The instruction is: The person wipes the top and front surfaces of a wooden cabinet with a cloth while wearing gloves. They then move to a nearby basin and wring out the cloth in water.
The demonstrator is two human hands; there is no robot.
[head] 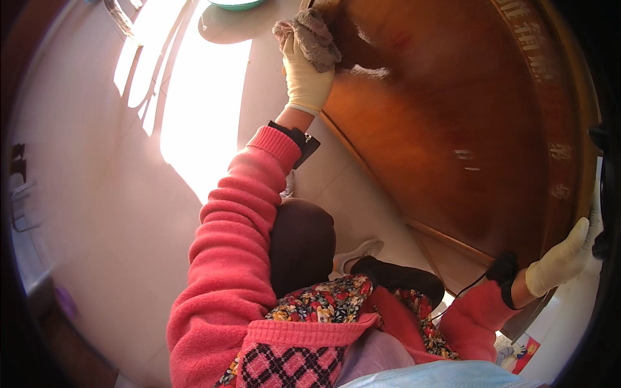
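My left hand (308, 72), in a pale yellow glove, grips a crumpled grey-brown cloth (315, 41) against the far left part of a glossy reddish-brown wooden panel (436, 126). The cloth partly hides the fingers. Whitish reflections show on the panel beside it. My right hand (563, 257), also gloved, lies at the panel's right edge with fingers extended; their tips are dark and hard to see. It holds no loose object that I can see. Raised light-coloured characters run along the panel's right side.
Pale floor tiles (131, 203) with a bright sunlit patch lie to the left. A green basin (236, 4) is cut off at the top edge. My bent knee (303, 242) and a light shoe (359, 254) are close to the panel's lower wooden edging (449, 240). Metal legs stand far left.
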